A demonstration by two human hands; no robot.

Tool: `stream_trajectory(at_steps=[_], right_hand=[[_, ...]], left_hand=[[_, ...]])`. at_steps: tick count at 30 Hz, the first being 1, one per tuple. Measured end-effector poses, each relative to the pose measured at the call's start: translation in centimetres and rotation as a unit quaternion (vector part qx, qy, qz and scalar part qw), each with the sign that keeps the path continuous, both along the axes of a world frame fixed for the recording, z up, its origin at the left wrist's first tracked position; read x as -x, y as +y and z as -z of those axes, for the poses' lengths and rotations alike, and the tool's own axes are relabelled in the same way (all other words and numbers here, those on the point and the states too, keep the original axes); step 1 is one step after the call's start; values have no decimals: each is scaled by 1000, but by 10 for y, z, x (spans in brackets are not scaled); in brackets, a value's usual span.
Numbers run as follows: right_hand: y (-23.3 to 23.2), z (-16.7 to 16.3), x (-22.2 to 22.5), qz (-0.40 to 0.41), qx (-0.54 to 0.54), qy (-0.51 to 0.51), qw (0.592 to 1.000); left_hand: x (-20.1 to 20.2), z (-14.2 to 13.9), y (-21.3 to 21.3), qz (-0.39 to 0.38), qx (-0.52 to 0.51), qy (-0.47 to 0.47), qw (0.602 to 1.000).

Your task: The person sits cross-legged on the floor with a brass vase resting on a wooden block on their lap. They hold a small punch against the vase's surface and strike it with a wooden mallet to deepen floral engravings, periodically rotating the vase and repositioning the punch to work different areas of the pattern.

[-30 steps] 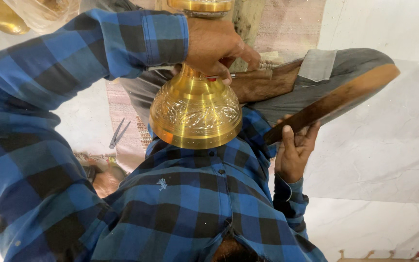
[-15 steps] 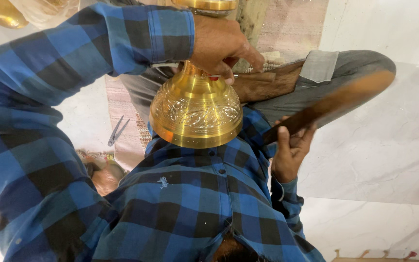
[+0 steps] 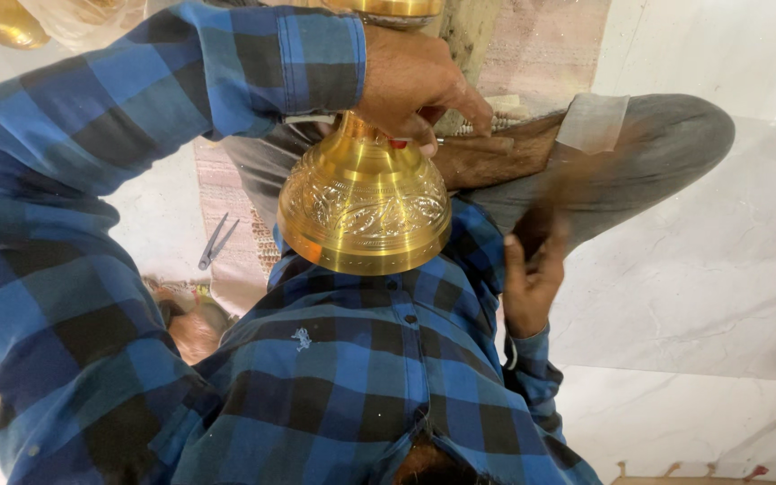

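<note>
Judged mid-stroke: clamped the left hand [image 3: 410, 85] round the neck of the embossed brass vessel [image 3: 365, 211] above the lap, swung a blurred wooden stick [image 3: 586, 193] in the closed right hand [image 3: 532, 283], likely needing a steady hold next.

Showing are one engraved brass bell [image 3: 365, 211], one pair of metal pliers [image 3: 216, 241] lying on the floor [image 3: 702, 296], and two hands.
</note>
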State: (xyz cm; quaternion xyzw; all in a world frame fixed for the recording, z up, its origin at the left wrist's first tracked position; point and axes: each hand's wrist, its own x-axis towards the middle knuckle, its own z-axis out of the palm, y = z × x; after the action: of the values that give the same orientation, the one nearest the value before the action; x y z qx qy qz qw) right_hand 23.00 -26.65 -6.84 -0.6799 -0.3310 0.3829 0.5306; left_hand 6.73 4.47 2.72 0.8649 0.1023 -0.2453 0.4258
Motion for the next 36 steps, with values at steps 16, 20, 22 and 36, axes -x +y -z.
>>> stream_trajectory(at_steps=[16, 20, 22, 36], right_hand=[[-3, 3, -1, -49, -10, -119, 992], [-4, 9, 3, -5, -5, -4, 1000], [-5, 9, 7, -16, -1, -128, 992], [2, 14, 4, -48, 88, 109, 989]], left_hand=[[-2, 9, 0, -7, -2, -5, 1000], [-1, 10, 1, -4, 3, -4, 1000], [-1, 9, 1, -2, -2, -6, 1000], [53, 25, -15, -284, 103, -337, 892]])
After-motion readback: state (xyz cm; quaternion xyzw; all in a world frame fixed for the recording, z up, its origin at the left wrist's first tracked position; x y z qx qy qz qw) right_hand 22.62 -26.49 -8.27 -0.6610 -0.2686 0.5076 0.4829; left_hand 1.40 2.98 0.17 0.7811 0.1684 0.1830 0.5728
